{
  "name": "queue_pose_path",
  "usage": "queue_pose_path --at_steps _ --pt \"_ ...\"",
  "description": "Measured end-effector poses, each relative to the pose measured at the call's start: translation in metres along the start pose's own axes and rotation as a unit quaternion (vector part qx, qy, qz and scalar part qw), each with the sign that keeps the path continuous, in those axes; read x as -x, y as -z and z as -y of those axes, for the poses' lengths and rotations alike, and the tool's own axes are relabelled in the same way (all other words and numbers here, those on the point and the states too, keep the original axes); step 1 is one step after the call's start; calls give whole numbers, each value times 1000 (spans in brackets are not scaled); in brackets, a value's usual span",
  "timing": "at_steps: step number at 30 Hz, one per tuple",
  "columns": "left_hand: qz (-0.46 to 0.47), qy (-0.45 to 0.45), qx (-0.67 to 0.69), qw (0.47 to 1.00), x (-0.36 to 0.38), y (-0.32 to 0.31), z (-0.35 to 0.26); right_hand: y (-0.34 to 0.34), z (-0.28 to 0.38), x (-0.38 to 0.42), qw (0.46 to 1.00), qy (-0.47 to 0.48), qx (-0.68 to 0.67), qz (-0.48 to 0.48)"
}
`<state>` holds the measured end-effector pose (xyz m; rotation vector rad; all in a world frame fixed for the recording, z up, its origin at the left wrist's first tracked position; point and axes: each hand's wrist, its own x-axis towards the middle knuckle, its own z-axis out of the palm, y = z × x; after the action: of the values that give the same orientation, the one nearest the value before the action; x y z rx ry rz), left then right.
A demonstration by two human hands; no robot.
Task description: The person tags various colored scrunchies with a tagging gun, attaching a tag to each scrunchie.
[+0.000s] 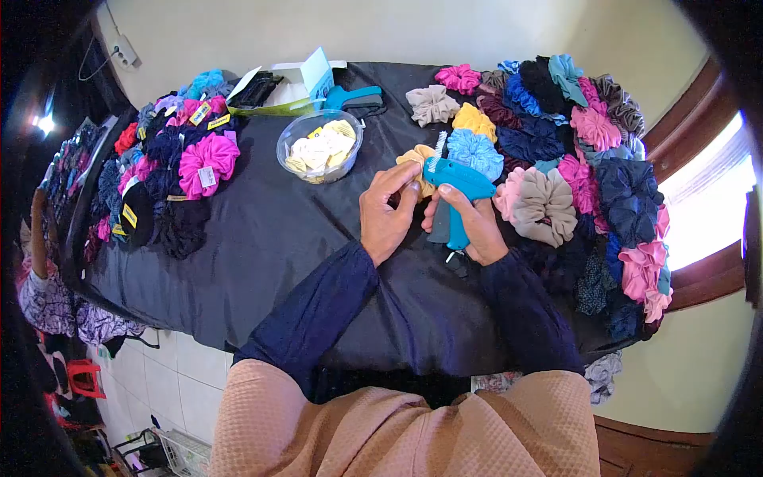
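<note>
A teal tagging gun (461, 181) with a grey trigger is gripped in my right hand (483, 230), a clear strip of fasteners rising from its top. My left hand (383, 213) pinches a light orange scrunchie (415, 156) at the gun's front end. Whether the needle is in the fabric is hidden by my fingers. Just beyond the gun lie a light blue scrunchie (475, 153) and a yellow scrunchie (474, 121). A clear round tub (288, 163) of cream paper tags (322, 147) stands beyond my left hand.
Scrunchies with tags (208, 163) are heaped at the left, and a pile of assorted scrunchies (548, 135) covers the right side. At the back are an opened box (298, 83) and another teal tagging gun (350, 99). A person's arm (38, 230) shows at far left.
</note>
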<state>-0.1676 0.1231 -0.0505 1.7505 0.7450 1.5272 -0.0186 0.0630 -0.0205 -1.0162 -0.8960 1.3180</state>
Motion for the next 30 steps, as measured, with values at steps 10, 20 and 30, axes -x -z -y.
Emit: queue_pose_path --at_steps 10,20,30 --pt "-1 27 17 999 2 -2 2 -1 -1 0 1000 16 -3 6" --pt "5 10 14 1000 0 -2 2 -1 0 0 999 25 1 22" --pt "12 33 50 998 0 -2 -1 1 0 -1 1000 12 10 17"
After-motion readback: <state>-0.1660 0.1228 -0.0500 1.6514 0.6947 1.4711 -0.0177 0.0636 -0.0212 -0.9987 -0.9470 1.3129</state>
